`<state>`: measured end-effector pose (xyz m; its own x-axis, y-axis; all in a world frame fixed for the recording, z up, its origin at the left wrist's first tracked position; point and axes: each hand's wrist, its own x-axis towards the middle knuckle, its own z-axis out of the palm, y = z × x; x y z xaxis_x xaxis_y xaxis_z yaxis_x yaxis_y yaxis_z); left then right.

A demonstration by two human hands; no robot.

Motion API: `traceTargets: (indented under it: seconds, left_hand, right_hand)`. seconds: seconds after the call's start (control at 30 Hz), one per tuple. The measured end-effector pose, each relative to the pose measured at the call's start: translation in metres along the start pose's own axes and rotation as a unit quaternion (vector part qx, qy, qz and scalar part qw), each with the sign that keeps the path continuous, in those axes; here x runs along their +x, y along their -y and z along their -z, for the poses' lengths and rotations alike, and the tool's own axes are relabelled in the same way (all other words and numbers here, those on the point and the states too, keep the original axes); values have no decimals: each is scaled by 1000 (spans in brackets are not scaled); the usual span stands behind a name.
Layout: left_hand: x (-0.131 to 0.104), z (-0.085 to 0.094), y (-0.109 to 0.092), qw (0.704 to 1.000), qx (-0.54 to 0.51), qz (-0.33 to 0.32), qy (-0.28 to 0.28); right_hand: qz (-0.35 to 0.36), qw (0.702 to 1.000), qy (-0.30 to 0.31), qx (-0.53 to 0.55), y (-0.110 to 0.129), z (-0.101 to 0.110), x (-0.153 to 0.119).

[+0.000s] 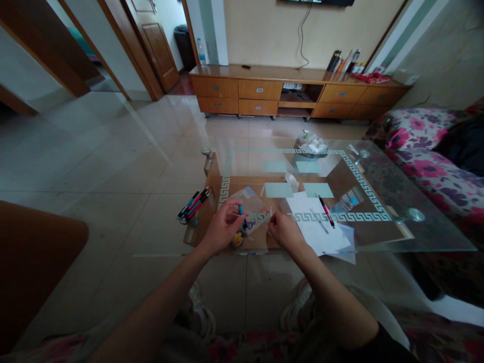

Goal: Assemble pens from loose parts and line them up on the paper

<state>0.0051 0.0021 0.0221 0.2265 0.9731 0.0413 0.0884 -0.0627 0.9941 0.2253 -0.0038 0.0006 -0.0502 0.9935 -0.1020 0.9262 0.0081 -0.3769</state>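
Observation:
Above the near left part of the glass table, my left hand pinches a short blue and black pen part. My right hand is closed to the right of it, fingertips pressed together. A thin pale tip shows by those fingers, but what they hold is hidden. Between and behind the hands lies a clear plastic bag with printed figures. A small yellow object sits under my left hand. To the right, a red and black pen rests on white paper sheets.
Several pens lie bundled at the table's left corner. Pale cards and a basket with crumpled white material are farther back. A bottle shows right of the paper. Beyond stands a wooden cabinet; a flowered sofa is at right.

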Motion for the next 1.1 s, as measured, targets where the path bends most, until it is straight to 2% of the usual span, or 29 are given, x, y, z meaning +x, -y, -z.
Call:
traceTargets:
  seconds: [0.23, 0.53, 0.8, 0.97, 1.03, 1.1]
  left_hand:
    - [-1, 0, 2, 1000, -24, 8, 4]
    - [-1, 0, 3, 1000, -26, 8, 6]
    - [1, 0, 6, 1000, -9, 4, 4]
    - [1, 1, 9, 1000, -9, 7, 15]
    - [1, 2, 11, 999, -3, 11, 33]
    - [1, 2, 12, 998, 10, 15, 55]
  right_hand:
    - [-29, 1000, 10, -1, 4, -9, 0]
    - [-62, 997, 32, -28, 3, -9, 0]
    - [-37, 999, 22, -26, 3, -9, -1]
    - [-4, 994, -43, 97, 9, 1, 1]
    - [-3, 980, -74, 187, 11, 6, 3]
    - [0, 951, -85, 296, 12, 9, 5]
